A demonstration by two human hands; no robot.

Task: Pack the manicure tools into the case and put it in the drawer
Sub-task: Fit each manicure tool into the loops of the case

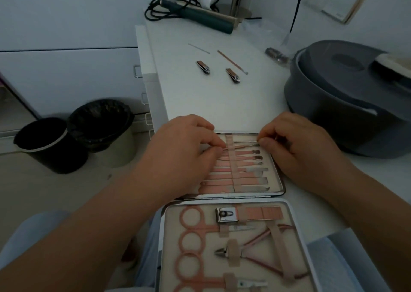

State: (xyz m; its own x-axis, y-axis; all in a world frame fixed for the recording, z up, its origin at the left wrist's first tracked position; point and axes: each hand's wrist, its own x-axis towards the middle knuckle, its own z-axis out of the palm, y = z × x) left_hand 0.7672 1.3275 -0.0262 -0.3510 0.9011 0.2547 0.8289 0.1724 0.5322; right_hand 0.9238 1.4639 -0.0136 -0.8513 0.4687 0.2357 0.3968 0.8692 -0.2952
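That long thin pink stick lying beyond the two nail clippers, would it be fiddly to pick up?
Probably. The thin pink stick lies flat on the smooth white tabletop, so fingers would likely need to pinch or slide it. It looks very slender, so likely light, and may roll if nudged.

Both forearms reaching toward 12 o'clock, left hand (189, 144) at 11, right hand (295, 144) at 1, fingers curled, fingertips pinching inward toward each other.
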